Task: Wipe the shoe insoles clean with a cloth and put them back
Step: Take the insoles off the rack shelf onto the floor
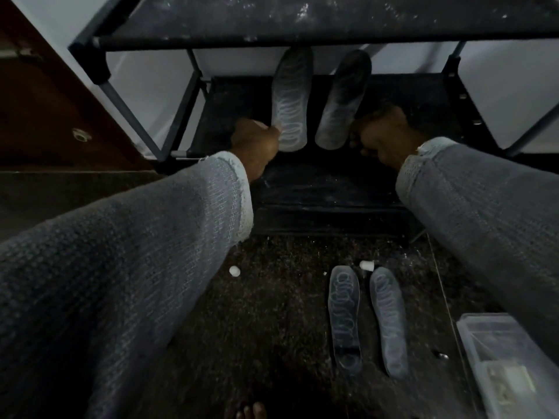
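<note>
Two insoles on the floor nearest the camera, side by side and just apart: one on the left [344, 320], one on the right [388, 322], both flat with the printed loop pattern up. Clear plastic box [508, 361] sits to their right at the frame edge. Two small white caps near the insole tips, one [234, 271] off to the left and one [367, 265] between the tips.

Further out, both grey sleeves reach to the low shelf [423, 95] of the dark shoe rack [127, 95]. Second pair of insoles stands there, leaning against the back: the lighter one [291, 98] on the left, the darker one [343, 101] on the right. Left hand [255, 142] has fingers curled at the heel end of the lighter insole and looks to be pinching its edge. Right hand [384, 133] is curled beside the heel of the darker insole, touching it; whether it really grips is hard to tell (dim, fingers hidden).

Progress guess: one pair being set on or taken off the rack, the floor pair not yet handled. No cloth visible anywhere, no shoes visible either, so what's been wiped can't be judged.
</note>
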Action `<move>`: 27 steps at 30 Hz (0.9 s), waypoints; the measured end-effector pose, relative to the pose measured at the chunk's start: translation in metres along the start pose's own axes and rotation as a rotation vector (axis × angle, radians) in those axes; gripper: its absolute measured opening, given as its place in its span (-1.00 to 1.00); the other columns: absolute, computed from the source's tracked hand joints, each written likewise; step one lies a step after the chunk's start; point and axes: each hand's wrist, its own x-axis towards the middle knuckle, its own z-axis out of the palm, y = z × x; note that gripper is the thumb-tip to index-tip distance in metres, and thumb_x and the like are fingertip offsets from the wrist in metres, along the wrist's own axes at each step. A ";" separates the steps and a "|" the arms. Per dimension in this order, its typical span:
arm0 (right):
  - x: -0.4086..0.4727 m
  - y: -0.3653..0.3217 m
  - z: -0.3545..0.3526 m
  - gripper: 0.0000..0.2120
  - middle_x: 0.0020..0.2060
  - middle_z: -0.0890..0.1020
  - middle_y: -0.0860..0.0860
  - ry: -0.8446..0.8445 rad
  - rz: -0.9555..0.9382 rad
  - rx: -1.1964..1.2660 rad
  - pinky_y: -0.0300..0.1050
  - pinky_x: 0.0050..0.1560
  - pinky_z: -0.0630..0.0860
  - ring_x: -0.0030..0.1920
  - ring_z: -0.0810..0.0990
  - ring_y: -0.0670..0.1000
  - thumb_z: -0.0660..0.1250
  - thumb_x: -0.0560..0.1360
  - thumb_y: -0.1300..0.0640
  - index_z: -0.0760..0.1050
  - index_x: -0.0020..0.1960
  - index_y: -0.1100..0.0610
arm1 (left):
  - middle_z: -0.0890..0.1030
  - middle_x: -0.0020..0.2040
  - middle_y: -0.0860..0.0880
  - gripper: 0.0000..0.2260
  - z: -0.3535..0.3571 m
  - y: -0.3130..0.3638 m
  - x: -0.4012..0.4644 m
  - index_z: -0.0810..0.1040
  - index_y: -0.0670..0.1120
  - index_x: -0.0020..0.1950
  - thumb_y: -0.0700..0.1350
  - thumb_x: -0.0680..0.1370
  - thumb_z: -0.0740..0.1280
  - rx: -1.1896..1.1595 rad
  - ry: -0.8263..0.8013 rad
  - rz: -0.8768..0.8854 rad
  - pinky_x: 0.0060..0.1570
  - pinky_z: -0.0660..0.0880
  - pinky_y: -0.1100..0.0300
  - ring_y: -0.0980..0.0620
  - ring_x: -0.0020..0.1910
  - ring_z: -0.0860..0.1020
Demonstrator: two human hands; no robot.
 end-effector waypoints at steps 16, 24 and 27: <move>-0.165 0.098 -0.015 -0.88 -0.33 0.60 0.06 -0.265 0.020 0.230 -0.27 -0.40 0.51 -0.41 0.56 -0.10 0.34 0.54 0.20 0.54 -0.18 0.15 | 0.48 -0.42 -0.03 -0.71 -0.069 -0.131 -0.175 0.52 -0.18 -0.30 -0.09 0.59 0.31 -0.067 0.006 -0.017 -0.38 0.41 0.34 0.18 -0.42 0.47; -0.221 0.198 0.018 -0.93 -0.27 0.62 0.10 -0.349 0.145 0.114 -0.20 -0.25 0.59 -0.25 0.61 0.03 0.38 0.50 0.25 0.55 -0.16 0.23 | 0.44 -0.43 -0.02 -0.70 -0.080 -0.234 -0.233 0.50 -0.20 -0.34 -0.16 0.59 0.31 0.109 -0.043 -0.067 -0.41 0.30 0.45 0.23 -0.47 0.42; -0.222 0.231 0.031 -0.94 -0.26 0.62 0.14 -0.327 0.220 0.108 0.00 -0.14 0.59 -0.21 0.60 0.14 0.39 0.49 0.25 0.55 -0.15 0.23 | 0.44 -0.44 0.02 -0.73 -0.072 -0.264 -0.236 0.50 -0.18 -0.33 -0.20 0.58 0.32 0.068 -0.045 -0.102 -0.42 0.31 0.45 0.30 -0.47 0.44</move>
